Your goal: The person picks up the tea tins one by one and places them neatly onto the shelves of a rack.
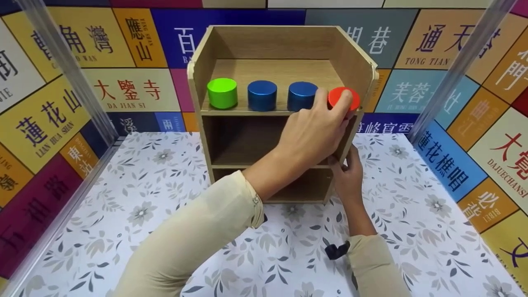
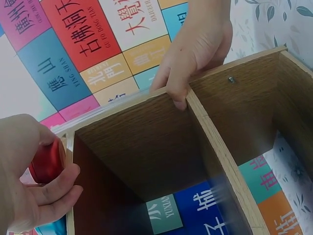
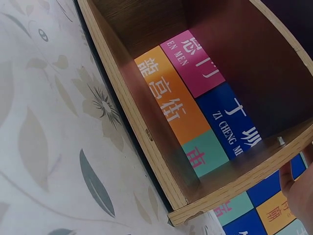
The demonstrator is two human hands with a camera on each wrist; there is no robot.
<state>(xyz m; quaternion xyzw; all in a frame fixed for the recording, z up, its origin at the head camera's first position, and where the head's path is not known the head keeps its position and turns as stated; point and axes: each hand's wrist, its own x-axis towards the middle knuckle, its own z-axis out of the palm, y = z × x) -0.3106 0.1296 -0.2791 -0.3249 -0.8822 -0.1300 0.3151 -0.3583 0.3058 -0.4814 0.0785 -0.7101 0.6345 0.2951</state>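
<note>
My left hand [image 1: 315,128] pinches a red cylinder [image 1: 343,97] between thumb and fingers, at the right end of the top shelf. In the left wrist view the same red cylinder [image 2: 48,164] sits within the curled fingers, right by the shelf's edge. To its left stand a green cylinder [image 1: 222,94] and two blue cylinders, one in the middle [image 1: 262,97] and one beside my fingers [image 1: 301,95]. My right hand [image 1: 348,173] grips the right side panel of the small wooden shelf unit [image 1: 272,70], its thumb over the front edge [image 2: 195,54].
The shelf unit's middle compartment [image 1: 243,140] and lower compartment [image 1: 307,185] have no back panel in the wrist views. It stands on a flower-patterned tablecloth [image 1: 140,243]. Walls with coloured lettered tiles [image 1: 123,88] and clear corner posts [image 1: 458,70] surround the table.
</note>
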